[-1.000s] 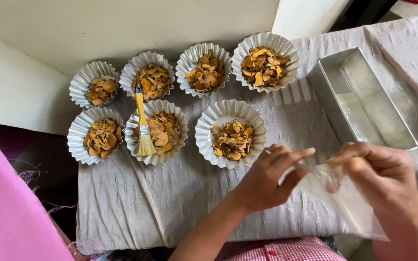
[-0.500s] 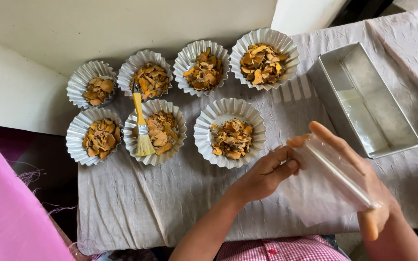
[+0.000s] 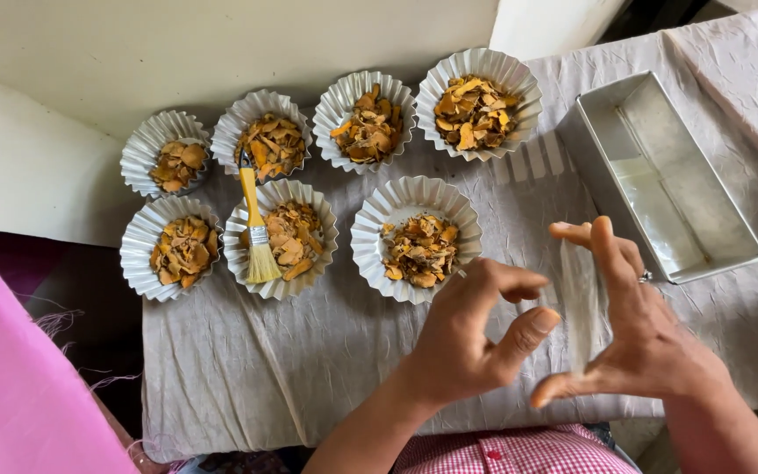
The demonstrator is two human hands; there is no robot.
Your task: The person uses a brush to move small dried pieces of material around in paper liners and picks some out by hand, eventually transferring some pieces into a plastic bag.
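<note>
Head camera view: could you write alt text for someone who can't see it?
A right hand holds a small clear plastic bag over a grey cloth, the left hand open beside it. Seven fluted foil cups of orange-brown flakes, one bearing a yellow brush, sit beyond, beside an empty metal loaf tin.

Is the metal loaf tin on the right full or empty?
Empty. The metal loaf tin shows only its bare, shiny bottom, while the fluted cups hold orange flakes.

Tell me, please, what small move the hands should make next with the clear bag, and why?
Probably pull the clear bag open: the right hand pinches it edge-on and flat, while the left hand hovers beside it with fingers curled, apparently not gripping it. The filled cups sit just beyond.
</note>
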